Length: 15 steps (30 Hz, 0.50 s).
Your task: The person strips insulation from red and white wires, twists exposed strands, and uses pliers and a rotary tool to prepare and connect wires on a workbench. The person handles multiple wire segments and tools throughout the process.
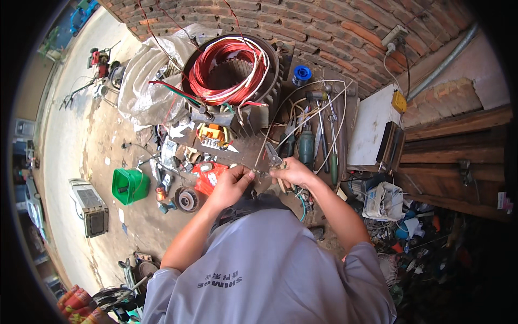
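Both hands are close together just in front of my body. My right hand (291,174) is closed around a pair of pliers (273,155), whose jaws point up and away while the handles stick out below my fingers. My left hand (233,186) is closed in a pinch, its fingertips facing the right hand; the small thing between them is too small to make out. Beyond the hands stands a large motor stator (275,67) with a thick ring of red winding wire (202,73). Red, white and green leads come out at its near side, above an orange-yellow part (213,133).
Right of the stator lie a hammer (317,95), a green-handled screwdriver (334,167), a teal power tool (306,146) and a blue spool (302,74). A red plastic bag (209,177) and a green bucket (131,186) are on the left. A brick wall (324,27) rises behind.
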Each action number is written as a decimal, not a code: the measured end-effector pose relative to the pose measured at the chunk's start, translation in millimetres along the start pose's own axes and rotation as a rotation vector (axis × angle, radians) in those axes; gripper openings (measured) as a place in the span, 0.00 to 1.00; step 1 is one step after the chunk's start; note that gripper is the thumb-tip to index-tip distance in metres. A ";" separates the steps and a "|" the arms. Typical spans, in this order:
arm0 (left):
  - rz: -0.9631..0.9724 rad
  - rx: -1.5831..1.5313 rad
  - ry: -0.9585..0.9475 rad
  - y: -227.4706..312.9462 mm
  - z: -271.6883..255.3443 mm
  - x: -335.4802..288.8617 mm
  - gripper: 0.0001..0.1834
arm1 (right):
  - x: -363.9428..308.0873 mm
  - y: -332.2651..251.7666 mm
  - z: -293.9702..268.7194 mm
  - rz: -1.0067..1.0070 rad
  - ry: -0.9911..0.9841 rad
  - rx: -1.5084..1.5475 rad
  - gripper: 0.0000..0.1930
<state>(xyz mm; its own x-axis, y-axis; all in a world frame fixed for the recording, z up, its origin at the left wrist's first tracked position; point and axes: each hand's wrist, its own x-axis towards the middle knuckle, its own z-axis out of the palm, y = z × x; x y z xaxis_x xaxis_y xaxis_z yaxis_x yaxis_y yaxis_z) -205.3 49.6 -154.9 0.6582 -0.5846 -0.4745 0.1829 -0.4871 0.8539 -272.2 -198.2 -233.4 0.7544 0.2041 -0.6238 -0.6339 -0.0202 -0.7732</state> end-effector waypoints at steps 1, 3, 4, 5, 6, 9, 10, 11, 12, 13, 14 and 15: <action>-0.013 -0.009 0.033 -7.7 4.8 11.0 0.14 | -2.7 -2.1 2.6 0.002 -0.032 0.023 0.08; -0.020 -0.081 0.077 -23.3 17.1 31.3 0.15 | -9.1 -0.2 11.7 -0.057 -0.018 0.119 0.10; -0.014 -0.145 0.090 -30.5 24.2 40.1 0.15 | -9.4 3.2 15.0 -0.083 -0.015 0.148 0.11; -0.008 -0.209 0.099 -32.5 31.0 48.2 0.16 | -9.5 8.2 16.5 -0.108 -0.008 0.180 0.11; 0.005 -0.333 0.049 -34.4 36.1 54.8 0.16 | -8.4 13.3 17.3 -0.125 -0.027 0.226 0.12; -0.207 -0.550 -0.057 -17.0 41.2 54.8 0.14 | -9.2 21.9 16.7 -0.151 -0.069 0.306 0.12; -0.167 -0.575 -0.052 -28.6 46.7 60.0 0.13 | -9.7 25.0 16.7 -0.157 -0.076 0.341 0.11; -0.179 -0.583 -0.054 -28.9 47.5 60.3 0.12 | -9.6 27.0 18.8 -0.176 -0.068 0.380 0.09; -0.190 -0.591 -0.056 -29.3 47.2 60.4 0.12 | -9.3 29.2 22.6 -0.196 -0.060 0.419 0.07; -0.202 -0.600 -0.057 -29.8 47.4 60.5 0.11 | -9.5 32.7 24.8 -0.215 -0.053 0.458 0.06; -0.188 -0.575 -0.057 -31.1 47.5 61.3 0.11 | -6.7 37.1 26.0 -0.227 -0.086 0.462 0.07; -0.174 -0.551 -0.057 -33.2 47.9 62.4 0.11 | -5.3 41.8 27.6 -0.231 -0.085 0.482 0.07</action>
<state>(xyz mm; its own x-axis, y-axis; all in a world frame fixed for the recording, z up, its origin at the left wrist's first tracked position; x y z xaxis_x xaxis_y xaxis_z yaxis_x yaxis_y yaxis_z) -205.3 -1.8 -223.1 0.5470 -0.5677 -0.6153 0.6480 -0.1782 0.7405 -307.4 -173.1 -259.2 0.8797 0.2287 -0.4169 -0.4744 0.4817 -0.7368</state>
